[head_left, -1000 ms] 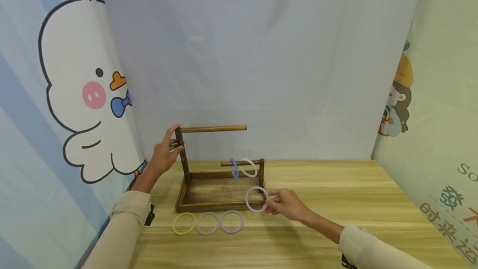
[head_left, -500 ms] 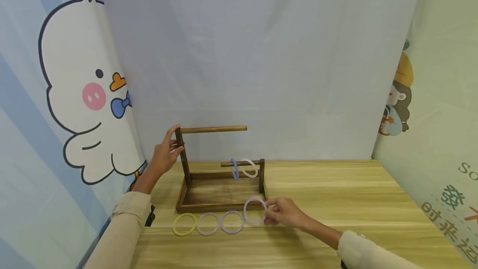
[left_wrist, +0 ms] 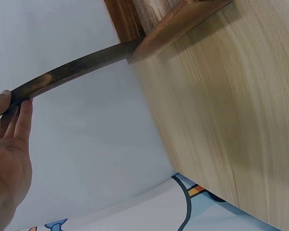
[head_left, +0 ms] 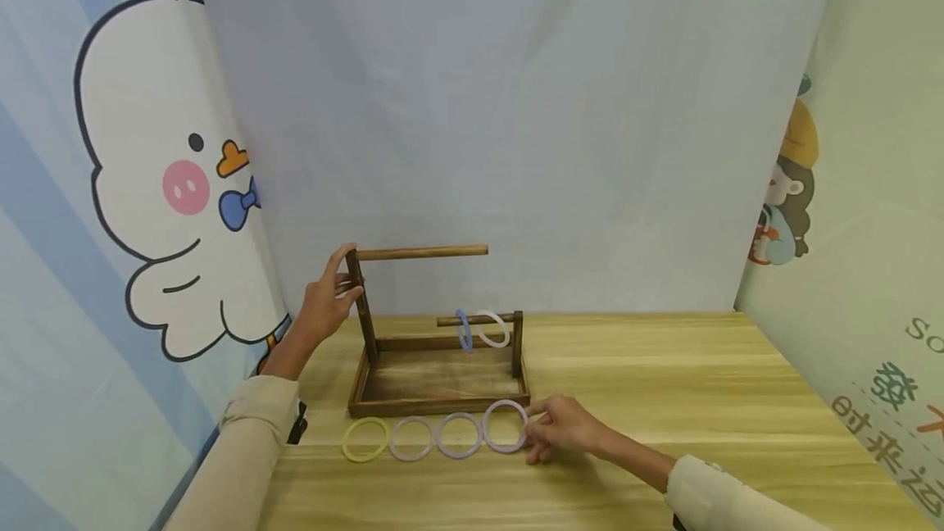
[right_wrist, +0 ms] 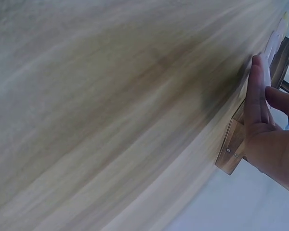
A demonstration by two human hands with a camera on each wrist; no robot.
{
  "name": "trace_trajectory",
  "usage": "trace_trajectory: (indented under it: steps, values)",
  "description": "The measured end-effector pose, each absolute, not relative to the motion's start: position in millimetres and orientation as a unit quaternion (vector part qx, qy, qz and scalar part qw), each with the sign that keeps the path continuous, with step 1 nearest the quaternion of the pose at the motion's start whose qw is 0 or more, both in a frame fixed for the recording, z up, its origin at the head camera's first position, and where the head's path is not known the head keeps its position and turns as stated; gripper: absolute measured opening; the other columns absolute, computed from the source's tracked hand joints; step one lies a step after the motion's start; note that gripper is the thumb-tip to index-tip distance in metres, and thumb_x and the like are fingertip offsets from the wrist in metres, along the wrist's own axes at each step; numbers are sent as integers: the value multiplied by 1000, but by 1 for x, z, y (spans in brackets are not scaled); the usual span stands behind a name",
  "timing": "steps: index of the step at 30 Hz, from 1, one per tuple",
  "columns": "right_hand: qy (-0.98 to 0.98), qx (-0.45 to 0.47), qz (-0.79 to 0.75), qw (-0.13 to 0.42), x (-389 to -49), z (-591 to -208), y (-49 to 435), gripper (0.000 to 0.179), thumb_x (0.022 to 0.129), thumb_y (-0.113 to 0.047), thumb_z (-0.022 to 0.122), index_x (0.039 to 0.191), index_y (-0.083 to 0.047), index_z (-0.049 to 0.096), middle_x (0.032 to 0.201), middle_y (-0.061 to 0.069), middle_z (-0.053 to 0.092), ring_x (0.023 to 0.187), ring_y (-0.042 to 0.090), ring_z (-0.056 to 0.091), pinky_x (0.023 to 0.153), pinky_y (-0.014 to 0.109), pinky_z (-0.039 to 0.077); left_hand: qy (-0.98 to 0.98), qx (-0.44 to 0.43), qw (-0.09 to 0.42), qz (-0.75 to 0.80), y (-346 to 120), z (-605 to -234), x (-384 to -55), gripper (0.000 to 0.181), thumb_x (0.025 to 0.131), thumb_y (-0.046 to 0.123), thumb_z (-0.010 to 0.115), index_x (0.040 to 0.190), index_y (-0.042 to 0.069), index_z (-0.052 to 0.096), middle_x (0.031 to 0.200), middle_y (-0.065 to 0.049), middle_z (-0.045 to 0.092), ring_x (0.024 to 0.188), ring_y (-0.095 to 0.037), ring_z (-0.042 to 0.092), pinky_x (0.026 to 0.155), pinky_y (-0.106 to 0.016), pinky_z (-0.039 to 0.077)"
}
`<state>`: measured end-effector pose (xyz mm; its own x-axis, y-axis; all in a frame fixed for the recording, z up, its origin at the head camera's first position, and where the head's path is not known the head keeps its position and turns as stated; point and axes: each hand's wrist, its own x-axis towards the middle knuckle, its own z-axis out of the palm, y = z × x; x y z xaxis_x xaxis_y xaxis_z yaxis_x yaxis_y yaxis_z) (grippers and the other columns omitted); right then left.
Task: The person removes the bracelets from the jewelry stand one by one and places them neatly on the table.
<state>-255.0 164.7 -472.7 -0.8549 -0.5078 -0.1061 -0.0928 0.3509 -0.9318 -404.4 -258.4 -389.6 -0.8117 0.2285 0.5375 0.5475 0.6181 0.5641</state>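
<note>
My left hand grips the tall left post of a dark wooden rack, thumb and fingers on either side of the post. Between thumb and fingers, my right hand pinches a pale purple ring just in front of the rack's right corner. That ring stands at the right end of a row with a yellow ring, a pale pink ring and a lilac ring. On the rack's short lower bar hang a blue ring and a white ring.
The rack's longer upper bar carries no rings and ends free on the right. Wood-grain table extends rightward. A pale curtain hangs behind, with printed cloths at both sides.
My right hand has brought the pale purple ring down from in front of the rack's tray to the end of the ring row. My left hand stays on the post.
</note>
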Motion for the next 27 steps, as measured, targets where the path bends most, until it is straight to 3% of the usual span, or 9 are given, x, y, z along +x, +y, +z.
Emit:
trace_trajectory:
  steps: [6,14,27]
  values:
    - [797,-169,-542,204,-256,-474,165,40,100,4,61,134,23,53,91,23,77,70,32,77,63,33,67,-874,-222,212,-376,-258,-390,-404,79,99,-6,66,163,17,26,129,-37,63,116,-49,66,96,-57,59]
    - [803,-162,-537,203,-255,-472,167,35,98,2,65,127,20,60,86,20,77,69,32,77,62,33,67,-877,-219,205,-377,-258,-389,-401,81,100,-5,66,164,22,23,130,-37,62,117,-49,66,96,-57,59]
    - [819,-154,-529,162,-253,-479,168,39,95,-2,73,126,19,62,80,16,77,63,26,76,57,31,66,-875,-219,207,-380,-259,-387,-399,80,99,-6,66,163,18,25,129,-37,63,116,-49,66,96,-56,59]
